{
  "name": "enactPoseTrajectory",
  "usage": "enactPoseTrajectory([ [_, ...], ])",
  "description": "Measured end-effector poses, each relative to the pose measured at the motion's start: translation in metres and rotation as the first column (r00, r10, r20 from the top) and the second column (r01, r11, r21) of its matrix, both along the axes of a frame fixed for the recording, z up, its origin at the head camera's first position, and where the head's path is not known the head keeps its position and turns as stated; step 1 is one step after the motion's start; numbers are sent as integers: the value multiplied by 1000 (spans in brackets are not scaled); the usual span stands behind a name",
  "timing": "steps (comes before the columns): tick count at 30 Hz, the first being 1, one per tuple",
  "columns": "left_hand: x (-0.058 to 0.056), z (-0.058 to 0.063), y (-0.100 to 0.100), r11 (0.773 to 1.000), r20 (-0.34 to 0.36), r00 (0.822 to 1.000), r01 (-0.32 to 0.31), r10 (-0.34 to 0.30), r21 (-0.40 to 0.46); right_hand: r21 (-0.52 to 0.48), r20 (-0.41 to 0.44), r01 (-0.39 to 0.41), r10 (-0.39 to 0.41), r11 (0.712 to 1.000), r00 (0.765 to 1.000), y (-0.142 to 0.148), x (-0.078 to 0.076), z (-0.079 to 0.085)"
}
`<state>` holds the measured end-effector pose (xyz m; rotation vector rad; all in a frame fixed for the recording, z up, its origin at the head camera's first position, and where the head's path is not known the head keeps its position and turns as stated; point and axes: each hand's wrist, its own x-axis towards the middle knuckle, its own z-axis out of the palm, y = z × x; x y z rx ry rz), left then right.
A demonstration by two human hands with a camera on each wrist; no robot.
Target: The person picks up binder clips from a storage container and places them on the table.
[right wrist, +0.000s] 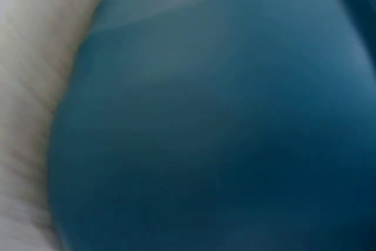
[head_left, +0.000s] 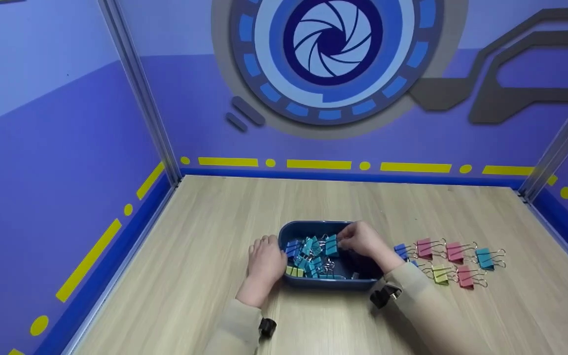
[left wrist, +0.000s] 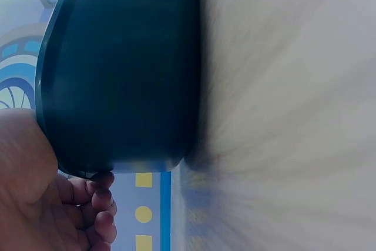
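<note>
A dark blue plastic box [head_left: 331, 284] stands on the table, with teal, blue and yellow binder clips [head_left: 313, 266] heaped mostly in its left half. My left hand [head_left: 267, 259] holds the box's left rim; in the left wrist view its fingers [left wrist: 104, 224] curl beside the box's corner. Over the box's inside, my right hand [head_left: 361, 240] pinches a teal binder clip [head_left: 332, 245] by its wire handle end. The right wrist view is filled by the blurred outer wall of the box [right wrist: 205, 116], and no fingers show there.
To the right of the box, binder clips lie in two rows: pink ones [head_left: 424, 248], a teal one [head_left: 484, 258], a yellow one [head_left: 440, 274] and blue ones [head_left: 401, 251], partly behind the right forearm. Purple-blue panels [head_left: 190, 108] border the wooden table [head_left: 215, 212].
</note>
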<state>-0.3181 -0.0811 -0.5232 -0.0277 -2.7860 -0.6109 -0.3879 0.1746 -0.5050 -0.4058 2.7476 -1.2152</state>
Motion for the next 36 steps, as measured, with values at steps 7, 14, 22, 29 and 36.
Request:
enactPoseTrajectory([
  [7, 0, -1, -1, 1000, 12, 1000, -8, 8, 1, 4, -1, 3, -3, 1000, 1000, 6, 6, 9],
  [14, 2, -1, -1, 1000, 29, 1000, -7, 7, 19, -32, -22, -24, 23, 999, 999, 18, 12, 19],
  [22, 0, 0, -1, 1000, 12, 1000, -7, 7, -5, -78, 24, 16, -14, 997, 1000, 34, 26, 37],
  [29, 0, -2, -1, 1000, -4, 1000, -9, 9, -10, -88, 35, 33, -30, 996, 999, 55, 39, 51],
  [36, 0, -1, 0, 1000, -5, 1000, -1, 1, 1, -60, 24, 29, -28, 998, 999, 84, 52, 62],
])
